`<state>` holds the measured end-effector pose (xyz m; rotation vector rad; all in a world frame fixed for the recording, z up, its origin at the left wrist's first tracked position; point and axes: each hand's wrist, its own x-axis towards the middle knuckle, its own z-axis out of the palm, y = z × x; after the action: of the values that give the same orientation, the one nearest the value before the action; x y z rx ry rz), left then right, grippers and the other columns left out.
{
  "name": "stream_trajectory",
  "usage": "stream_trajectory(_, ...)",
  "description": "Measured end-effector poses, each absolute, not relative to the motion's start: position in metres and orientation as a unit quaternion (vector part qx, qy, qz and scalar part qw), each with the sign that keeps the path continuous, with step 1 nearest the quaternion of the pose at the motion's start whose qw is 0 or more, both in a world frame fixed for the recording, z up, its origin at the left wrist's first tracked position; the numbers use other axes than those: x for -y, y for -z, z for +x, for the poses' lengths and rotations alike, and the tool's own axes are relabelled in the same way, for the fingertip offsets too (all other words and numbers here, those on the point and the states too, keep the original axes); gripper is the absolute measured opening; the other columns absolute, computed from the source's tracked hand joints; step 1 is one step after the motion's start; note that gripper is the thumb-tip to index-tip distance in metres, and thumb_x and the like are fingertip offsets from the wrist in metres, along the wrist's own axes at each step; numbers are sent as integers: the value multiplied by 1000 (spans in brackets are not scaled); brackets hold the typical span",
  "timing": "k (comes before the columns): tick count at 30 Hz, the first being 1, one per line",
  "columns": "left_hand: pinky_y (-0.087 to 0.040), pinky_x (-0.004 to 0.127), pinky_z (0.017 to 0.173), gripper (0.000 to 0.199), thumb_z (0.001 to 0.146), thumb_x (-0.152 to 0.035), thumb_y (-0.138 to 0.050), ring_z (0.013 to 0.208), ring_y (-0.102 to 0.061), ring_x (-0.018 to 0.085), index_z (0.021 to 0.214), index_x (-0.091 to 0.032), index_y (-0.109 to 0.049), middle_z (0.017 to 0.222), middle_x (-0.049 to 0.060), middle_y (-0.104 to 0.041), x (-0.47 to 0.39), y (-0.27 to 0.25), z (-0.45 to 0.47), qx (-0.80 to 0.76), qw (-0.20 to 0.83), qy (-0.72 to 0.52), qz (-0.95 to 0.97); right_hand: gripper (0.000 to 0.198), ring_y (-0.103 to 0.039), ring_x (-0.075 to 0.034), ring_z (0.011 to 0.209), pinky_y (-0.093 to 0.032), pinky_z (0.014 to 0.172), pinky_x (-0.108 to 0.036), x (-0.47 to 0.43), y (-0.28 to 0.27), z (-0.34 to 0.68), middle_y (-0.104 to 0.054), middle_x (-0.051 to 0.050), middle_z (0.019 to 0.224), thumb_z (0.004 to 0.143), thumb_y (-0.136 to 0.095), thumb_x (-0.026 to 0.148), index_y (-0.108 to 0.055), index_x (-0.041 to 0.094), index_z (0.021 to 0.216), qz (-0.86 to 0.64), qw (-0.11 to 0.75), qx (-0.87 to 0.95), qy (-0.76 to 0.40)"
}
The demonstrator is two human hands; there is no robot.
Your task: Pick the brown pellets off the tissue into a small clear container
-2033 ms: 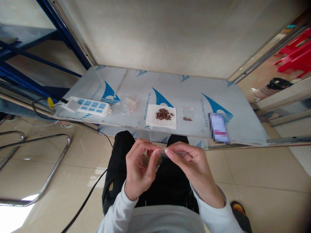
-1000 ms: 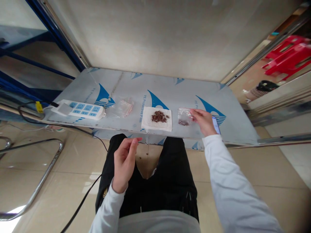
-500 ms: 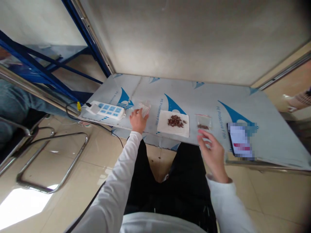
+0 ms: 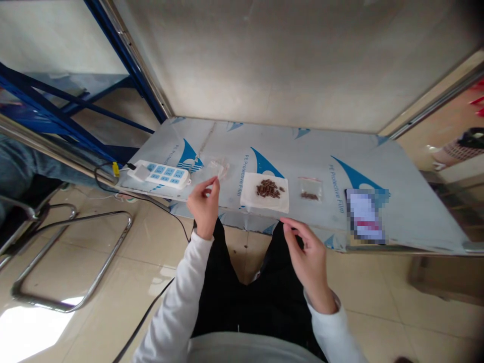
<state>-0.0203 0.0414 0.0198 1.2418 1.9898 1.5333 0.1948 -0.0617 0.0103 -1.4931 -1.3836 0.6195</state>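
Evidently, thin clear plastic bags (image 4: 222, 168) are lying toward the left end of the film-covered grey tabletop (image 4: 419, 217), likely light, slippery and best lifted by a corner, while the left hand (image 4: 204, 206) is pinching nearby, contents unclear, and the right hand (image 4: 309, 259) is hovering half-open, seemingly empty.

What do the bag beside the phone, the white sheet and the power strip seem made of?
Bag: probably thin plastic, clear; brown pieces show through.
White sheet: likely paper, maybe cloth; matte, no shine.
Power strip: apparently hard plastic; smooth, white.
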Motion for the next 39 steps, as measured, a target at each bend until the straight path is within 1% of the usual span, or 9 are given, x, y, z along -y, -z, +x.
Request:
stream_trajectory(6,-49,23,61,23,66,-34,-82,61,-60,10,79,-17,-76,70,1,-71,45,-38,35,-525,544,-609,239,21,-67,-21,98,-53,88,-34,58,-54,144,-71,-8,109,91,-60,30,-69,23,109,-537,490,593,-347)
stream_trajectory(10,-51,24,62,23,62,-35,-85,63,-63,12,70,-17,-74,71,2,-71,71,-39,40,-479,645,-570,172,22,-70,-21,89,-58,80,-33,72,-45,144,-74,-7,101,87,-67,34,-71,22,105,-547,486,530,-429)
stream_trajectory(15,-44,21,50,29,67,-42,-82,55,-56,11,75,-15,-75,62,2,-65,94,-21,29,-477,713,-479,188,21,-73,-22,82,-61,74,-33,97,-32,157,-78,-7,92,83,-71,37,-75,20,95,-565,455,472,-501)
stream_trajectory(20,-46,24,56,29,74,-43,-76,57,-57,12,78,-14,-75,65,4,-68,107,-9,30,-539,649,-438,311,18,-74,-22,76,-61,68,-30,116,-20,164,-78,-7,87,86,-66,33,-76,20,93,-598,434,493,-460)
stream_trajectory(27,-41,23,49,22,80,-32,-67,51,-54,13,63,-19,-62,57,0,-61,122,-17,36,-644,380,-386,540,9,-70,-19,67,-55,60,-27,117,-19,170,-72,-2,78,85,-60,17,-66,24,87,-670,403,579,-232)
stream_trajectory(32,-46,26,56,14,83,-21,-61,58,-55,14,69,-20,-60,63,0,-59,121,-21,35,-590,319,-359,649,23,-70,-19,80,-56,73,-29,107,-31,175,-71,-5,90,87,-53,8,-69,23,95,-600,348,671,-262)
stream_trajectory(36,-50,30,65,4,81,-18,-62,69,-60,18,78,-20,-60,75,3,-63,116,-23,29,-534,283,-354,714,25,-68,-18,74,-57,70,-29,98,-32,183,-70,-4,90,80,-66,8,-69,19,103,-591,311,687,-285)
stream_trajectory(37,-52,33,72,8,79,-20,-65,78,-63,20,86,-19,-61,84,6,-66,114,-23,26,-523,257,-358,729,28,-68,-17,73,-57,69,-29,96,-32,185,-70,-4,90,78,-69,8,-69,18,103,-590,308,690,-285)
stream_trajectory(39,-51,43,88,43,75,-28,-72,101,-62,28,113,-17,-57,110,12,-65,109,-22,22,-511,197,-359,756,31,-67,-17,71,-56,69,-28,91,-34,189,-69,-4,91,75,-72,7,-68,17,104,-587,304,696,-281)
